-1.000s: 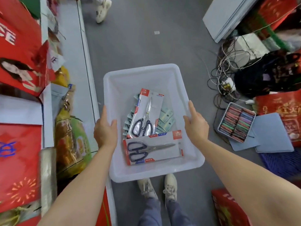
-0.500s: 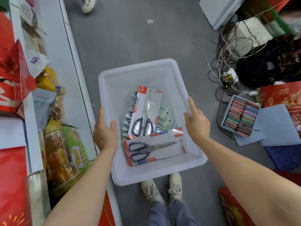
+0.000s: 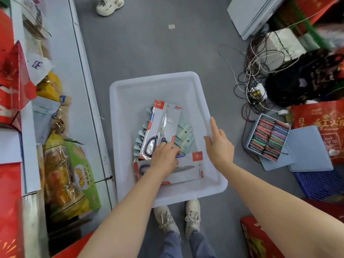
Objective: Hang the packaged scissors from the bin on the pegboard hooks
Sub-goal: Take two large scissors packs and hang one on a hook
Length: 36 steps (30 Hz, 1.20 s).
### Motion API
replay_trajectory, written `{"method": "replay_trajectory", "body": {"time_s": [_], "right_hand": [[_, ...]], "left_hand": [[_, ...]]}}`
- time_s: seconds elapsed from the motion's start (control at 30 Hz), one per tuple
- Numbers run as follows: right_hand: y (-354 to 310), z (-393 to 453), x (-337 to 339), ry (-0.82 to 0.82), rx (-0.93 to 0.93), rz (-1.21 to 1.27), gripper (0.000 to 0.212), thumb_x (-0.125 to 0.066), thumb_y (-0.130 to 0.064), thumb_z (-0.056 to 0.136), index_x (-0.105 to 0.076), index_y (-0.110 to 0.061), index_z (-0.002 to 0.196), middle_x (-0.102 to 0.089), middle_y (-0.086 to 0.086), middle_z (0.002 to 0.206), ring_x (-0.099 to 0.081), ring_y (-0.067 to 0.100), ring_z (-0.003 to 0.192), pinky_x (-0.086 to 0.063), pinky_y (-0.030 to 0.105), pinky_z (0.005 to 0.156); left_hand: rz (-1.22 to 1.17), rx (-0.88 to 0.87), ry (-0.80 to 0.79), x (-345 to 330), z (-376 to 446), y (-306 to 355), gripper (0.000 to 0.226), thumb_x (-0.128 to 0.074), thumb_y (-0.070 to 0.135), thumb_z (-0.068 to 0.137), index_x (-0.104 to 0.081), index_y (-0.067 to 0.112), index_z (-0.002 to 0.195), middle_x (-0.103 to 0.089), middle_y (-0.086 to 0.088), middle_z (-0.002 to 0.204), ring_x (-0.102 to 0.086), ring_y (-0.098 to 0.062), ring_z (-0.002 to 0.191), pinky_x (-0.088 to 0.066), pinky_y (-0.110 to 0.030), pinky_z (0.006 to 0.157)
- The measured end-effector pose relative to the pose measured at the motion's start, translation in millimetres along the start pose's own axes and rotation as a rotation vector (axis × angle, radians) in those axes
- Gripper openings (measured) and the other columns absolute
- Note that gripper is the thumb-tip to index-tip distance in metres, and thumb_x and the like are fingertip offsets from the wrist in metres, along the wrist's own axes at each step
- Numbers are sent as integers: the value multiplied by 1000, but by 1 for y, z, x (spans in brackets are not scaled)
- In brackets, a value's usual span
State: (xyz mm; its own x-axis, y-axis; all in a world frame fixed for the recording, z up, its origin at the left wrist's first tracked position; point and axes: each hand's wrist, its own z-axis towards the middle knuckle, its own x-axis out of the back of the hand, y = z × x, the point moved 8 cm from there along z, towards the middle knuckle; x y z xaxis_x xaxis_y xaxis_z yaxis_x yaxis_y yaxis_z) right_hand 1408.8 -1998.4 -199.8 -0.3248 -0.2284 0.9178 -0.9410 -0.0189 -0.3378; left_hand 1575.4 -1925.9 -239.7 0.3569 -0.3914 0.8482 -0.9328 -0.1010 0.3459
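A translucent white bin (image 3: 154,79) sits low in front of me, above my shoes. Inside it, one packaged pair of scissors (image 3: 163,120) lies lengthwise on a fan of green packets (image 3: 186,135), and a second package (image 3: 188,170) lies crosswise nearer me. My left hand (image 3: 164,158) is inside the bin, its fingers bent over the lower end of the lengthwise package, and it covers the crosswise pair's handles. My right hand (image 3: 219,146) rests on the bin's right rim with straight fingers, thumb inside. No pegboard is in view.
A grey shelf base (image 3: 87,90) with snack bags (image 3: 63,164) and red boxes runs along the left. On the right lie tangled cables (image 3: 256,71), a blue tray of coloured packs (image 3: 268,136) and a blue crate (image 3: 320,185). Another person's shoe (image 3: 109,4) is ahead.
My left hand left the bin's left rim and went into the bin onto the scissors packages. My right hand stayed on the right rim.
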Motion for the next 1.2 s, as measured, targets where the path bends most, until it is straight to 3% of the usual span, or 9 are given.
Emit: {"method": "replay_trajectory", "body": {"time_s": [0.13,0.23,0.4,0.53,0.63,0.77,0.9,1.1,1.2], "right_hand": [[-5,-4,6,138,116,10,58,-53,-22,96,-32,-16,150,-55,10,116,-49,30,101,-45,37,73],[-9,-10,16,286,164,68,51,-47,-25,96,-40,-5,143,-52,15,128,-42,34,115,-41,44,99],[-38,-24,18,233,165,369,59,-42,-38,98,-33,-6,147,-44,11,137,-40,26,124,-35,35,108],[-53,-27,-10,-111,-151,835,54,-56,-38,95,-36,-28,145,-62,-4,99,-62,12,85,-52,34,86],[-63,-23,-22,-191,-208,923,47,-59,-22,93,-46,-22,138,-49,-5,67,-48,10,61,-46,27,66],[-55,-16,-13,-102,-271,914,30,-52,-10,95,-55,-20,123,-39,-11,63,-39,2,51,-37,11,55],[-40,-15,-10,-47,-306,878,45,-53,-14,96,-49,-29,138,-42,-7,65,-41,7,57,-42,19,65],[-27,-23,-6,-12,-312,877,54,-52,-7,95,-45,-34,142,-47,-10,63,-45,1,47,-41,9,50],[-27,-27,-9,-21,-315,903,54,-51,-7,95,-46,-35,141,-67,-9,84,-56,3,60,-46,9,55]], "left_hand": [[-192,108,-42,3,-4,-16,8,-68,29,89,-66,22,93,-64,0,99,-58,-23,96,-44,-33,79],[-445,229,15,14,-13,-42,20,-71,28,85,-57,30,72,-63,3,77,-59,-21,77,-48,-34,73],[-1055,357,286,50,-19,-71,8,-74,20,82,-71,16,88,-75,-7,88,-63,-15,78,-54,-42,83],[-1546,552,372,54,-13,-76,11,-69,5,88,-72,9,98,-73,-17,106,-68,-21,87,-55,-40,89],[-1696,579,331,44,0,-61,11,-68,5,89,-72,6,98,-74,-16,99,-69,-26,88,-56,-40,85],[-1217,603,468,52,16,-82,26,-62,37,93,-75,14,93,-75,-2,89,-68,-20,82,-51,-31,75],[-516,658,359,49,38,-113,48,-68,37,88,-58,6,123,-59,-14,123,-55,-33,114,-44,-39,95],[-340,721,265,42,54,-119,60,-77,38,80,-54,10,128,-48,-13,130,-51,-33,115,-43,-40,98],[-318,786,255,44,56,-117,53,-74,35,82,-57,9,125,-49,-12,130,-49,-33,115,-40,-39,97]]}}
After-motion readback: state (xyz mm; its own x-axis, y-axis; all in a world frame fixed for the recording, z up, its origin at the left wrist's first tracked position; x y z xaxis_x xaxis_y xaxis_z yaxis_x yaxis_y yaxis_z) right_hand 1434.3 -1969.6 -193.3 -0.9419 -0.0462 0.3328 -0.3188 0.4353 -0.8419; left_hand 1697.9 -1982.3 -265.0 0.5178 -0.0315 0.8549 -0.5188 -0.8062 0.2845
